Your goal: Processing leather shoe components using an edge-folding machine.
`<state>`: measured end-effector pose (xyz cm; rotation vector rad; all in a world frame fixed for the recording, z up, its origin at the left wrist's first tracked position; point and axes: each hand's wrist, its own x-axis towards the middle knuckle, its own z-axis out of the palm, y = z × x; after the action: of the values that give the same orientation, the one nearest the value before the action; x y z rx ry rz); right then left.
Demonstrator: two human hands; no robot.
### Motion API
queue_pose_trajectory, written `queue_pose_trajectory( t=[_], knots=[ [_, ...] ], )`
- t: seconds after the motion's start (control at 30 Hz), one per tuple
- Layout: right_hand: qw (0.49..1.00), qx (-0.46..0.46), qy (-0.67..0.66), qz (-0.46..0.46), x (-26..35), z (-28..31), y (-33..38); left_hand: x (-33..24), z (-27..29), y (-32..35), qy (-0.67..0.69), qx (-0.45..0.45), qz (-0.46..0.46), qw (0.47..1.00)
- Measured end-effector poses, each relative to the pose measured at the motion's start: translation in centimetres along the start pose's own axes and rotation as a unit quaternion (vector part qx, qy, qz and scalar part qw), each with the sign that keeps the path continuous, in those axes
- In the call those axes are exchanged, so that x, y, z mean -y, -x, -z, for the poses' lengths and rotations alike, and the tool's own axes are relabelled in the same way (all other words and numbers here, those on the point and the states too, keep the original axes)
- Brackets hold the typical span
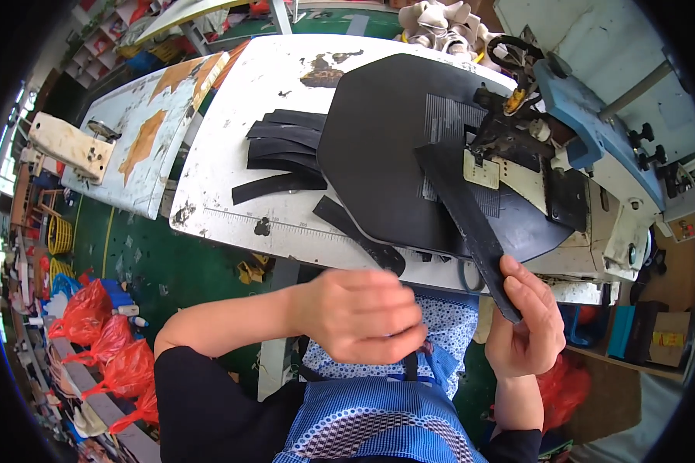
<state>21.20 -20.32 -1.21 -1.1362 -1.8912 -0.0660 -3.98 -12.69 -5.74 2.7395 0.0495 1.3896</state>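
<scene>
A long black strip [471, 220] slants across the black work plate [386, 139], its far end close to the metal needle plate [480, 170] of a sewing machine [587, 123]. My right hand [529, 316] pinches the strip's near end between thumb and fingers, just off the table edge. My left hand [363, 316] hovers over my lap, apart from the strip, its fingers loosely bent and slightly spread. I see nothing in it, though its palm is hidden and its upper edge blurs. Another black strip [359, 235] lies at the table's front edge, beyond the left hand.
Several black strips [286, 143] lie overlapping left of the plate on the worn white table [224, 131]. Behind the machine sits a heap of pale pieces [444, 27]. Red plastic bags [123, 370] stand at lower left. A scissors handle [471, 276] shows under the table edge.
</scene>
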Motion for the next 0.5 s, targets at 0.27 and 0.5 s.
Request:
queue_pose_trajectory(
  t=[0.27, 0.5],
  knots=[
    [0.998, -0.052, 0.018, -0.014, 0.0, -0.6, 0.0, 5.8, 0.6, -6.0, -0.097, 0.122, 0.199, 0.968],
    [0.999, -0.028, 0.017, -0.018, 0.1, 0.2, 0.3, 6.6, -0.2, -7.0, -0.043, 0.124, 0.202, 0.97]
  ],
)
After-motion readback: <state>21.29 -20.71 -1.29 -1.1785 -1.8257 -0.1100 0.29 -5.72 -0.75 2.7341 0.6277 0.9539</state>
